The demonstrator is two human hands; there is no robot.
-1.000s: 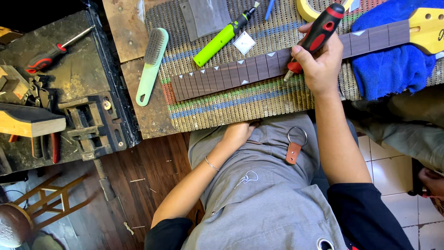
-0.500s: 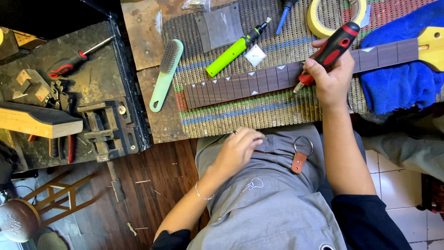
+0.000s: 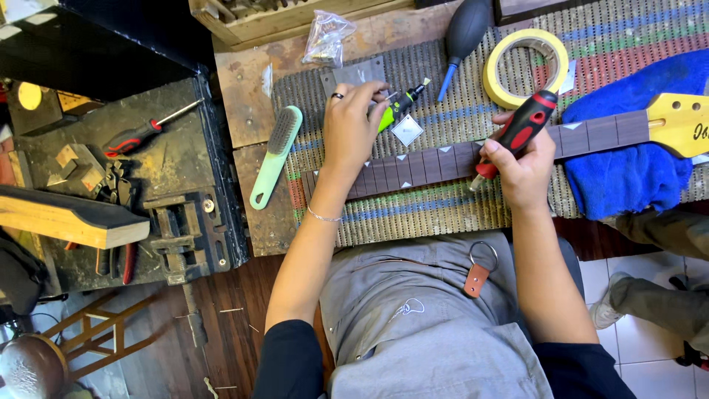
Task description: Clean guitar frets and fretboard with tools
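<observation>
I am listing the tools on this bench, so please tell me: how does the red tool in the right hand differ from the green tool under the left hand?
The red tool has a thick red-and-black handle; the green tool is slimmer, lime green with a black end. The right hand grips the red tool, tilted, tip down on the fretboard; the green tool lies flat on the mat, with the left hand on it. Both point diagonally.

The person wears a grey apron (image 3: 436, 325) over dark sleeves (image 3: 292, 362), a thin bracelet (image 3: 323, 216) and a dark ring (image 3: 337, 96).
</observation>
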